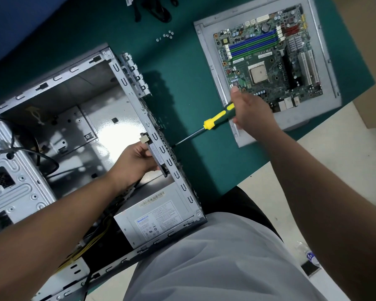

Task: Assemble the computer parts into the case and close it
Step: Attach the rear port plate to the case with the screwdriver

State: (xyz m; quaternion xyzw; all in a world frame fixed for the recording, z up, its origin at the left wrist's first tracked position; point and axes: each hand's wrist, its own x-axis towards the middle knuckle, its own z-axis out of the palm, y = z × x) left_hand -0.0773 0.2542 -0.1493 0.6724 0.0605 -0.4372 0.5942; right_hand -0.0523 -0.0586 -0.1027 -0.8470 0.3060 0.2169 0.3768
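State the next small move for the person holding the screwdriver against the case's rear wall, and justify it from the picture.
Probably turn the yellow-and-green-handled screwdriver. Its tip already meets the outside of the grey metal computer case rear wall, the right hand grips its handle, and the left hand holds a small flat part against that wall inside.

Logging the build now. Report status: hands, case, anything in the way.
Left hand grips a part inside the case rear wall. Right hand grips screwdriver, tip at that wall from outside. Motherboard not yet installed. Nothing blocking.
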